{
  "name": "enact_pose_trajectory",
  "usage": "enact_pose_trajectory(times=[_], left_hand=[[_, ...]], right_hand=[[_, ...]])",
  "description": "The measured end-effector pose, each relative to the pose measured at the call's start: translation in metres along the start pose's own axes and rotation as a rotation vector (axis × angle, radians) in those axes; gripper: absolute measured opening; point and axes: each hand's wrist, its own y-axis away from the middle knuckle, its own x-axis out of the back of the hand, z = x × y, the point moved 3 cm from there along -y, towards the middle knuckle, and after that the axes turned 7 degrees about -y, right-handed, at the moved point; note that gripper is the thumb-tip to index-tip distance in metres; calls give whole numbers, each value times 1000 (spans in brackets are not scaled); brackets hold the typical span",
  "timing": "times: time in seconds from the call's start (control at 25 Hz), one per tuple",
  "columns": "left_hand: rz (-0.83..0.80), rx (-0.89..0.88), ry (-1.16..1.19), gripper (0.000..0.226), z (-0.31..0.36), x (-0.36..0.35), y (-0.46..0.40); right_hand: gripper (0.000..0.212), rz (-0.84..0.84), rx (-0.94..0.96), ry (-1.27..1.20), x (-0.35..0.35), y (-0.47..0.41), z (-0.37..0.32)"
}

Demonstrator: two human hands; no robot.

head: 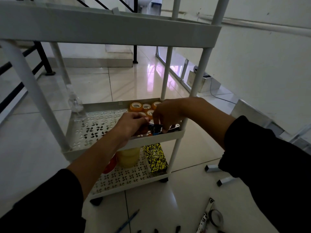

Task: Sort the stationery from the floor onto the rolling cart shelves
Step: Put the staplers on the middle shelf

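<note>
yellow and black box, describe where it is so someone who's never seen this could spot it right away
Find the white rolling cart and look at its bottom shelf, under the tray where both hands work. The yellow and black box lies at the right end, beside a pale yellow tape roll. Its speckled pattern is the only one there.

The rolling cart looks like matt white plastic, its shelves pierced with a cut-out pattern and its posts smooth, and it stands on a floor of glossy pale tiles that mirror the light. The small tape rolls on the middle shelf are shiny translucent amber film, the yellow-and-black speckled box below looks like printed card, and the staple strips on the tiles have a dull metal sheen. Both sleeves are matt black cloth.
</note>
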Motion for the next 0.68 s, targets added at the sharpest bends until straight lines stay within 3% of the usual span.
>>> enact_pose_trajectory(times=[0.28,0.4,0.68], left_hand=[[54,-6,71,12,2,0,-1],[63,-14,98,11,2,1,-1],[41,54,50,27,-2,-1,-3]], right_hand=[[54,96,105,-65,-7,-2,4],[51,199,129,64,0,0,3],[50,251,108,113,-1,-17,1]])
